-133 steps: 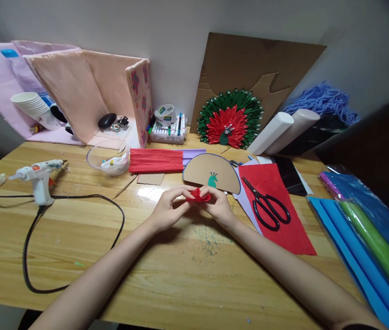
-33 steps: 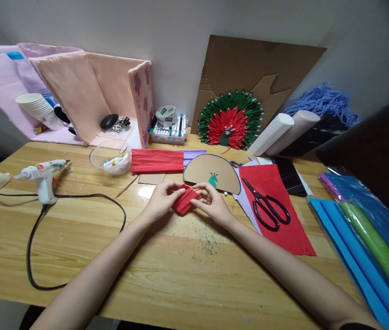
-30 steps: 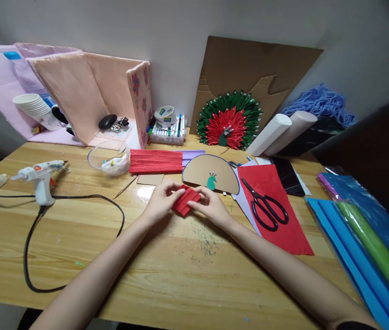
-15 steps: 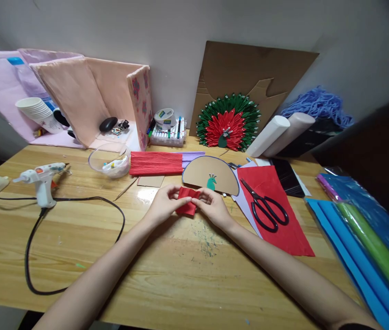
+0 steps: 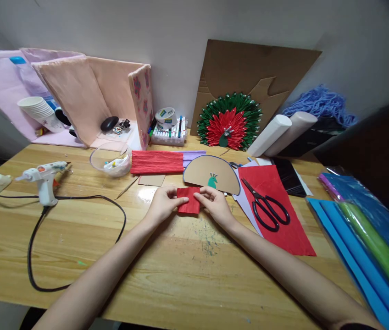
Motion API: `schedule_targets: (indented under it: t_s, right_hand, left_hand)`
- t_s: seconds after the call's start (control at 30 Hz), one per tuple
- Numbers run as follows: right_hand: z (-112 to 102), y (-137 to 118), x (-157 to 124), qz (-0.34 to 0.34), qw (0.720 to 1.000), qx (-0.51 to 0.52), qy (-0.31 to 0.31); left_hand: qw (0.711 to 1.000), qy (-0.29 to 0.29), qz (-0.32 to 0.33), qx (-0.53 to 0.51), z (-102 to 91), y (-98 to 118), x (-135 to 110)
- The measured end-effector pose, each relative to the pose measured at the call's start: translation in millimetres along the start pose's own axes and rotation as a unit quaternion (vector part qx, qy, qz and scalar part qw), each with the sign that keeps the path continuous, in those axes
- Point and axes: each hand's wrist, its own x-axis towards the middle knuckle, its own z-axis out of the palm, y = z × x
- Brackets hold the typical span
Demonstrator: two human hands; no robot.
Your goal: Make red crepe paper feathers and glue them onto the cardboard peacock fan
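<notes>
A small red piece of crepe paper [image 5: 188, 201] lies flat on the wooden table [image 5: 77, 238], held between both hands. My left hand [image 5: 163, 205] pinches its left edge with thumb and fingers. My right hand [image 5: 215, 205] pinches its right edge. Just behind the paper lies a half-round cardboard piece [image 5: 211, 173] with a small green peacock on it.
Black scissors [image 5: 266, 206] rest on a red sheet [image 5: 280, 229] to the right. A glue gun [image 5: 43, 176] with a black cord stands at left. A red crepe stack [image 5: 156, 162], a clear bowl [image 5: 110, 158], markers, a finished peacock fan [image 5: 229, 121] and coloured rolls [image 5: 369, 243] surround the spot.
The red paper was a crumpled, pleated bunch held above the table. It has since been spread into a flat rectangle between both hands. The hands stayed in the same spot.
</notes>
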Motion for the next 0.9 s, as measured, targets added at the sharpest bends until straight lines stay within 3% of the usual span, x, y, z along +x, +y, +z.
schedule_targets:
  t_s: [0.1, 0.33, 0.5, 0.8, 0.9]
  right_hand:
    - [-0.4, 0.6, 0.1, 0.008, 1.0, 0.015, 0.006]
    - [-2.0, 1.0, 1.8, 0.005, 0.998, 0.007, 0.06]
    - [-2.0, 1.0, 1.5, 0.008, 0.998, 0.003, 0.065]
    - [-0.5, -1.7, 0.5, 0.02, 0.998, 0.02, 0.062]
    - [0.9, -4.2, -0.3, 0.026, 0.997, 0.031, 0.065]
  left_hand:
    - [1.0, 0.004, -0.007, -0.025, 1.5, 3.0, -1.3]
    - [0.991, 0.039, -0.09, -0.093, 2.7, 6.5, -3.3]
    - [0.991, 0.074, -0.065, -0.092, 3.1, 3.8, -2.2]
    - [0.999, 0.039, 0.0, -0.036, 2.3, 5.8, -1.3]
    - [0.998, 0.033, -0.024, -0.048, 1.5, 6.0, -0.2]
